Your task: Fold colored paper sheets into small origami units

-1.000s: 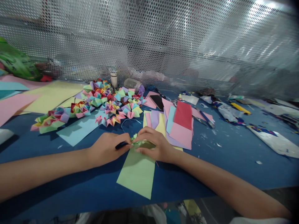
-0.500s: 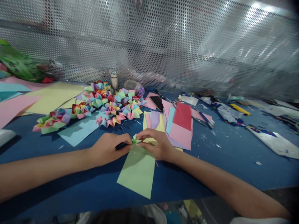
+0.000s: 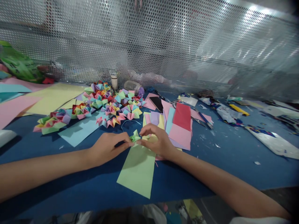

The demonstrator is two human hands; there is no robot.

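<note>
1. One perforated metal panel spans the back, above one blue table.
2. On the table's left side lies one spread of multicoloured folded paper; its pieces crowd together too closely to count. One light blue sheet reaches partly beneath it.
3. Farther left are one broad yellow sheet, with pink and blue sheets beside it, and one green bag behind them.
4. One group of coloured papers, overlapping and uncounted, sits beyond the right hand; one red sheet is on top.
5. One light green sheet lies in front, its far end by the fingertips.
6. Two hands are at work. The left hand pinches narrowly, thumb and forefinger together on the near side of one green folded piece. The right hand has its thumb close by and its forefinger raised — a modest gap between the two tips; whether the thumb touches the piece I cannot tell.
7. Behind the papers: one black phone, one clear jar on its side and one white bottle, upright.
8. One yellow tool lies far right.
9. Smallest — the green folded piece, between the hands, over the light green sheet's far end.
</note>
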